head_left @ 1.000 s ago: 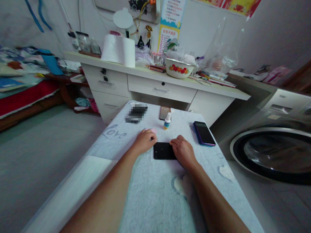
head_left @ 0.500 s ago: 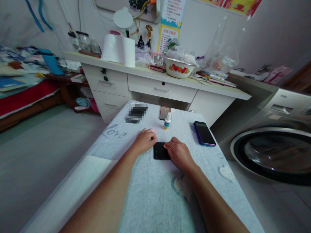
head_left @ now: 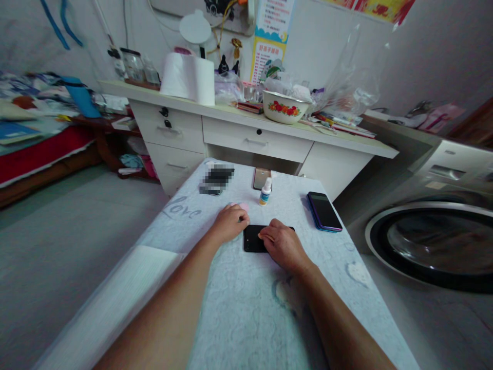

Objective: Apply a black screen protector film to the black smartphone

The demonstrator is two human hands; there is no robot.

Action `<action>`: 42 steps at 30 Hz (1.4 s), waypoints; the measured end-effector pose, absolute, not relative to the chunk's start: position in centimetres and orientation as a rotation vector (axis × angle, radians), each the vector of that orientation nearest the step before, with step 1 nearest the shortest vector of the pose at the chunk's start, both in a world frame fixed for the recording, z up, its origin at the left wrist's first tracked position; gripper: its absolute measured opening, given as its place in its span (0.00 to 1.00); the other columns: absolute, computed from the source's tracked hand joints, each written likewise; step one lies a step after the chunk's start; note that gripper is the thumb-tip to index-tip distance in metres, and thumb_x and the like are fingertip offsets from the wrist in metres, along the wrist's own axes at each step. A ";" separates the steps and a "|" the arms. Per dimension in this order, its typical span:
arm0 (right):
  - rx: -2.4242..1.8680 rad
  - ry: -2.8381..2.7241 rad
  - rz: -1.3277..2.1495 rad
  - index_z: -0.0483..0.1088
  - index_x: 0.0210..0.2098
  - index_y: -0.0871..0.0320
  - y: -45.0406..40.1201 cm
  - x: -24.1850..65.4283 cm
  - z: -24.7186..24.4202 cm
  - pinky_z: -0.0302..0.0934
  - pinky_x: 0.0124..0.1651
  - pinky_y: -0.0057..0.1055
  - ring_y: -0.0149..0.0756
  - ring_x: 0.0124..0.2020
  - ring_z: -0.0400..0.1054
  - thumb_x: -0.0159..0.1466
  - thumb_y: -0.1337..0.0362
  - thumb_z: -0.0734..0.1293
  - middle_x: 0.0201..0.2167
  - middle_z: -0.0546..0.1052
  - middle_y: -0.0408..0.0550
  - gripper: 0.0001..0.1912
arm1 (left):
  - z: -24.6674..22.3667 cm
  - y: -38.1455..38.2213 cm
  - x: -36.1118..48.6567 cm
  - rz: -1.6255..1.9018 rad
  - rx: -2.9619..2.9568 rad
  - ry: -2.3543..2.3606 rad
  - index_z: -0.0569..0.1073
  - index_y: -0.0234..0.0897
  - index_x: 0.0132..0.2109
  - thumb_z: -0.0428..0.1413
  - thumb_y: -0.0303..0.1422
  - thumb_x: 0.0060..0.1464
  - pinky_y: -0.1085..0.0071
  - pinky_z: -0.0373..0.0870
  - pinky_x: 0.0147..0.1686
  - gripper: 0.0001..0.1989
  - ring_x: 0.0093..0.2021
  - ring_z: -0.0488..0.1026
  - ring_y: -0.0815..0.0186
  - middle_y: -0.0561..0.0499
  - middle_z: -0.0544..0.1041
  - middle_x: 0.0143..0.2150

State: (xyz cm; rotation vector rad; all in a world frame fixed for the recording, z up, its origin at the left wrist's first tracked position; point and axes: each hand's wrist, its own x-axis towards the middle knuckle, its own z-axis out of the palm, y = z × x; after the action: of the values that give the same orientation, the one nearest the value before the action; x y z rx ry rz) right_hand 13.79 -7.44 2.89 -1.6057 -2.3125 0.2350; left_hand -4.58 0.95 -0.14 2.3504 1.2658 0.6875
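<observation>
R hand point(head_left: 283, 244) has slid L along the black phone point(head_left: 252, 242): 1 s ago its fingertips were nearer the R end, now they're over approx. the middle, abt. same as 0.5 s ago but a touch further L, & the far R corner now peeks out past the knuckles. L hand point(head_left: 230, 223) hasn't moved, nor has the phone; bottle, pink thing etc. all same spots too. Phone's flat on the cloth point(head_left: 239, 308), long side running L–R, betw. the two hands, nearer side of the bottle point(head_left: 265, 192). Looks plain black w/ rounded corners & a few tiny pale spots toward L end; can't tell if it's front or back up. R part mostly hidden under R hand. Hands are apart: R fingers bunched, tips down on the phone, can't tell if they pinch anything; L fingers curled in at phone's far L corner, can't tell if touching or holding smth. Pink thing point(head_left: 244, 206) just beyond L hand, partly hidden. Bottle upright, white top, blue/yellow label. Brownish phone point(head_left: 262, 179) flat behind it; dark-screened phone point(head_left: 324, 211) well off to R.
</observation>
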 end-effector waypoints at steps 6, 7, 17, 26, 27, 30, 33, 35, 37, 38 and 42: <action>-1.709 -2.276 0.119 0.75 0.38 0.54 -6.9 12.9 3.1 0.53 0.35 0.25 0.28 0.33 0.66 0.68 0.64 0.59 0.35 0.70 0.44 0.12 | -0.1 0.9 -4.6 0.674 2.340 1.284 0.75 0.37 0.29 0.54 0.28 0.52 0.66 0.63 0.48 0.06 0.42 0.70 0.63 0.50 0.77 0.35; -1.727 -2.272 0.096 0.75 0.38 0.53 -6.9 12.8 3.1 0.53 0.34 0.25 0.28 0.33 0.66 0.68 0.63 0.59 0.36 0.70 0.44 0.13 | -0.1 0.9 -4.6 0.676 2.337 1.287 0.75 0.37 0.30 0.54 0.28 0.52 0.65 0.62 0.48 0.06 0.42 0.70 0.63 0.51 0.77 0.36; -1.918 -2.161 0.021 0.75 0.37 0.53 -6.4 14.5 2.8 0.52 0.34 0.27 0.30 0.33 0.66 0.68 0.62 0.59 0.35 0.71 0.44 0.13 | -0.4 1.0 -4.7 0.702 2.332 1.261 0.75 0.38 0.29 0.54 0.28 0.51 0.66 0.63 0.46 0.06 0.41 0.70 0.63 0.51 0.77 0.35; -2.032 -2.049 0.010 0.75 0.34 0.54 -7.0 16.0 2.9 0.52 0.35 0.27 0.31 0.34 0.66 0.67 0.64 0.60 0.34 0.71 0.45 0.13 | -0.4 1.1 -4.6 0.681 2.328 1.267 0.75 0.37 0.29 0.54 0.27 0.51 0.65 0.62 0.47 0.06 0.42 0.70 0.62 0.50 0.77 0.36; -2.038 -2.044 0.007 0.75 0.34 0.54 -7.0 16.0 2.9 0.52 0.35 0.27 0.31 0.34 0.66 0.67 0.64 0.60 0.34 0.71 0.45 0.12 | -0.4 1.1 -4.6 0.682 2.331 1.265 0.75 0.37 0.29 0.54 0.27 0.51 0.65 0.63 0.47 0.06 0.42 0.70 0.62 0.50 0.77 0.36; -2.012 -2.062 0.012 0.75 0.35 0.54 -6.9 15.9 2.8 0.52 0.36 0.27 0.30 0.34 0.66 0.67 0.65 0.59 0.34 0.71 0.45 0.12 | -0.4 1.1 -4.6 0.694 2.335 1.262 0.75 0.37 0.29 0.54 0.27 0.51 0.66 0.63 0.47 0.06 0.42 0.70 0.63 0.50 0.76 0.35; -1.943 -2.105 0.036 0.75 0.35 0.55 -7.0 15.6 2.8 0.54 0.37 0.26 0.31 0.35 0.67 0.68 0.65 0.59 0.34 0.71 0.46 0.13 | -0.6 1.1 -4.6 0.710 2.333 1.262 0.75 0.37 0.29 0.54 0.28 0.51 0.66 0.63 0.47 0.06 0.42 0.70 0.62 0.50 0.76 0.35; -1.896 -2.128 0.053 0.75 0.35 0.55 -7.1 15.3 2.8 0.54 0.38 0.26 0.31 0.36 0.67 0.68 0.65 0.59 0.34 0.71 0.46 0.13 | -0.7 1.1 -4.7 0.717 2.334 1.257 0.75 0.38 0.29 0.54 0.28 0.52 0.65 0.63 0.47 0.06 0.42 0.70 0.63 0.50 0.76 0.35; -1.852 -2.152 0.073 0.75 0.35 0.55 -7.2 15.1 2.8 0.55 0.38 0.25 0.30 0.36 0.67 0.68 0.65 0.60 0.34 0.71 0.45 0.12 | -0.8 1.1 -4.7 0.721 2.336 1.253 0.75 0.38 0.29 0.54 0.28 0.52 0.65 0.62 0.48 0.06 0.42 0.70 0.63 0.51 0.76 0.35; -1.829 -2.168 0.087 0.75 0.35 0.55 -7.2 15.1 2.9 0.55 0.38 0.25 0.30 0.35 0.67 0.68 0.65 0.60 0.34 0.71 0.45 0.12 | -0.7 1.1 -4.7 0.720 2.336 1.252 0.75 0.38 0.29 0.54 0.28 0.52 0.65 0.62 0.48 0.06 0.42 0.70 0.62 0.51 0.76 0.35; -1.704 -2.242 0.181 0.76 0.35 0.56 -7.4 15.0 2.9 0.56 0.38 0.24 0.29 0.34 0.67 0.67 0.67 0.61 0.33 0.70 0.45 0.11 | -0.5 1.1 -4.7 0.711 2.338 1.250 0.75 0.38 0.29 0.54 0.28 0.51 0.65 0.63 0.47 0.06 0.41 0.71 0.63 0.51 0.76 0.35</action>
State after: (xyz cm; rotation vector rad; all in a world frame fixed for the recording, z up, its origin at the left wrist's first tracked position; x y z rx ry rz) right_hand 15.02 -7.35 2.87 -1.7040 -2.2416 0.1809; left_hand -4.68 1.08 -0.49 2.3383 1.2497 0.7109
